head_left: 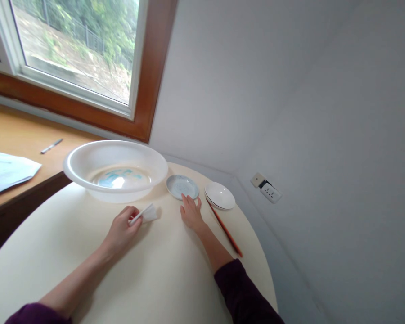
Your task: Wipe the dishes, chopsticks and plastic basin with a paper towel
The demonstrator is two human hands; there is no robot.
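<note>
Two bare hands, dark purple sleeves, over a round cream table (pixel 148 279). Left hand (pixel 123 227): thumb and fingers pinching a thin white piece (pixel 150 213), its flared end pointing toward the far edge; cloth or paper, cannot tell. Held just above or on the tabletop, near side of the basin.

Right hand (pixel 191 215): fingers slightly spread, tips at the near rim of a blue-grey plate (pixel 180 184). Contact likely; grip under the rim cannot be made out. Plate lies flat by the table's far edge, between the basin and the white dishes.

Basin (pixel 116 195): translucent, wide, at the table's far left edge; blue patches on its floor. White dishes (pixel 220 195), apparently two stacked, toward the far right edge. Reddish-brown chopsticks (pixel 225 229) slant from beside them along the right edge.

Wooden desk (pixel 27 121) at left: papers (pixel 6 171) on its near edge, pen (pixel 51 146) beyond.
</note>
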